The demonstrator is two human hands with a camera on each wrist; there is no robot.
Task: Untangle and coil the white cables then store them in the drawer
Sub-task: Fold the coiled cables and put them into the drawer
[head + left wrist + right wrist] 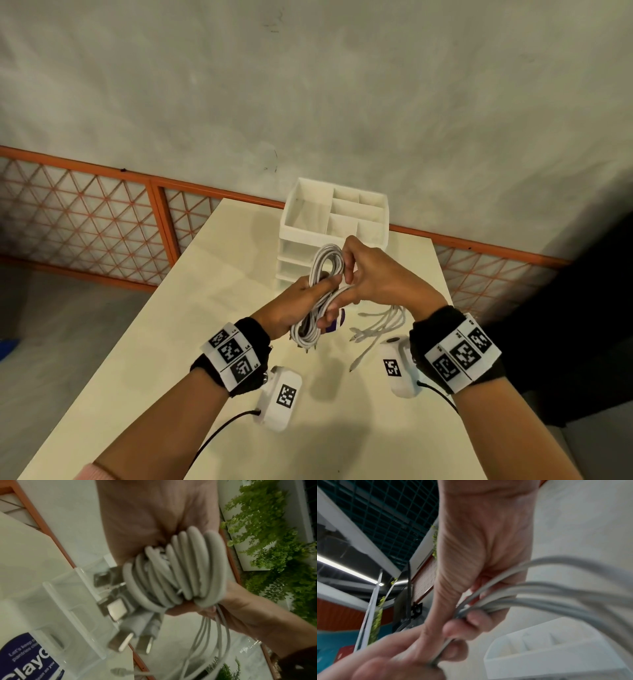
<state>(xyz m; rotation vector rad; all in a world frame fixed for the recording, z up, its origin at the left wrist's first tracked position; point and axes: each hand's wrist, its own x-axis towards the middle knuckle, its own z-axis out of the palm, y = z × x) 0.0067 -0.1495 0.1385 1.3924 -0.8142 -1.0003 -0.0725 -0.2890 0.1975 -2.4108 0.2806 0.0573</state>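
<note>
The left hand (291,308) is curled tight around the lower half of a coiled bundle of white cables (320,291), held up above the table (137,359). In the left wrist view several plugs (118,609) stick out of the bundle's bottom end, below the palm. Just to the right, the right hand (373,274) meets it, fingers (471,620) and thumb pinching the upper loops of the same bundle, which curve over its fingertips. Beyond both hands stands a white drawer unit (335,219) with a divided tray on top; I cannot tell whether any drawer is open. Below and right of the right hand, more loose white cables (376,325) lie on the table.
</note>
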